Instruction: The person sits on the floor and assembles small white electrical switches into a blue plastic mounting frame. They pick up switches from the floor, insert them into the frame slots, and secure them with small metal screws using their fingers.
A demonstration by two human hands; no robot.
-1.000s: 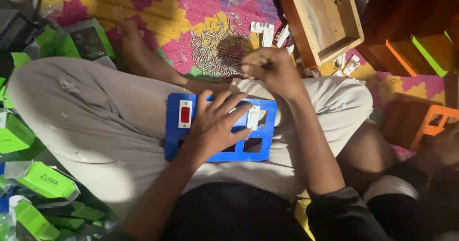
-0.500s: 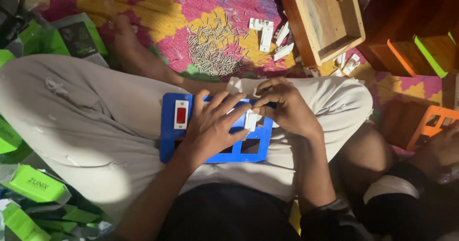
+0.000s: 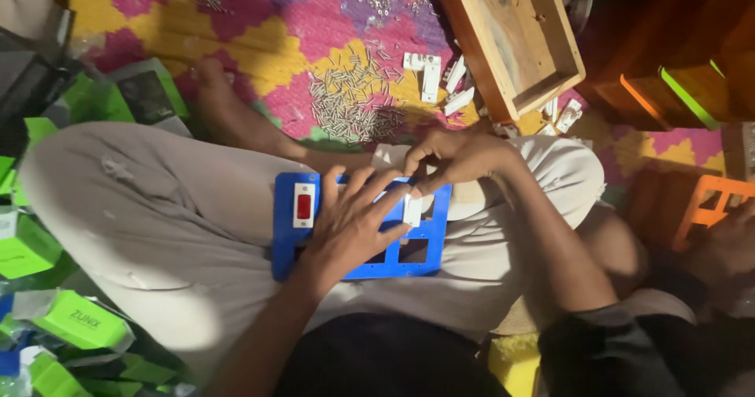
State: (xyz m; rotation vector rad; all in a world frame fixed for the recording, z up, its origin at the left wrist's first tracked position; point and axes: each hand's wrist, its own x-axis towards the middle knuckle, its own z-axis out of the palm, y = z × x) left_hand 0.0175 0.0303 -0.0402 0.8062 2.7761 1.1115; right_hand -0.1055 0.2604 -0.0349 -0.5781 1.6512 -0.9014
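We sit cross-legged on the floor in pale trousers (image 3: 141,232), and a blue plastic frame (image 3: 429,255) with square cut-outs lies flat across our lap. Our left hand (image 3: 350,224) rests palm down on the frame with its fingers spread, pressing it against our legs and gripping nothing. A white switch with a red rocker (image 3: 303,206) sits seated in the cut-out at the frame's left end, just beside that hand. Our right hand (image 3: 460,159) is at the frame's upper edge, its fingertips pinched on a small white switch piece (image 3: 413,210) that stands over one of the upper openings; whether the piece is already seated in the opening we cannot tell. To our left, near our knee, green cartons (image 3: 79,318) lie scattered on the floor. Beyond our legs a patterned mat (image 3: 259,19) in pink, yellow and purple carries a loose heap of small metal screws (image 3: 350,98), and just past it several more white switch parts (image 3: 440,78) lie beside a shallow wooden tray (image 3: 511,35). At the far right edge an orange frame (image 3: 712,200) shows next to another person's hand (image 3: 731,243).
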